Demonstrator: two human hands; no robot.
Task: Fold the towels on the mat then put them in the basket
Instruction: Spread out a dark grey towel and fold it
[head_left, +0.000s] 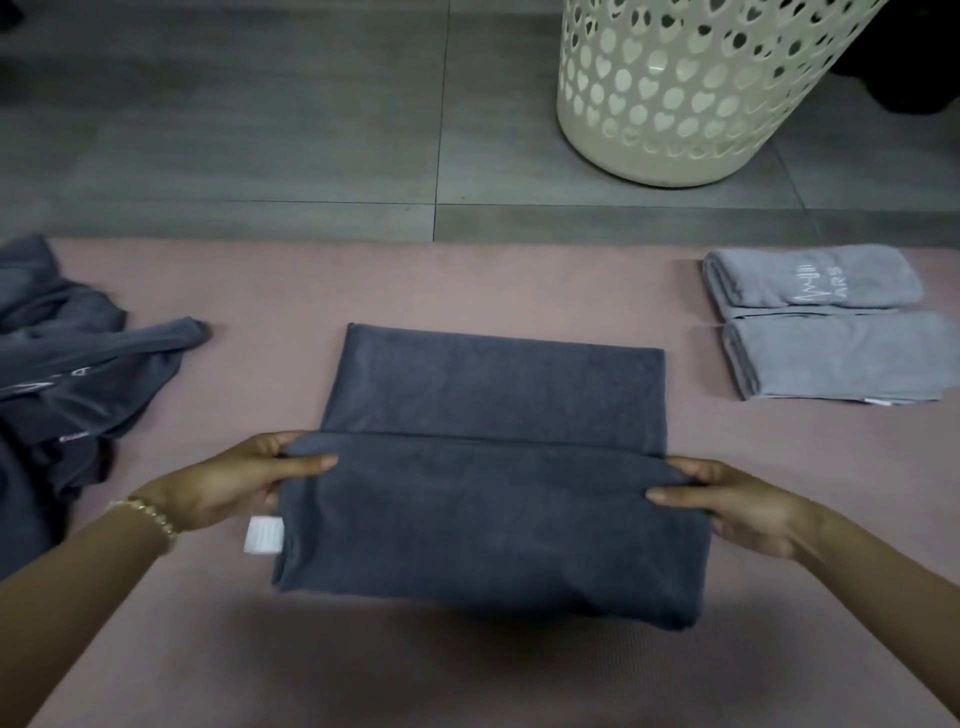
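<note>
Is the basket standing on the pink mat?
No, the basket stands on the grey floor, beyond the far edge of the mat.

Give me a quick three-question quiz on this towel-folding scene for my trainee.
1. True or false: the left hand and right hand both grip the dark grey terry towel.
2. How many folded light grey towels lie at the right of the pink foam mat?
3. The cream plastic basket with heart-shaped holes stands: A on the mat; B on the grey tiled floor beyond it; C on a towel.
Key: 1 true; 2 two; 3 B.
</note>
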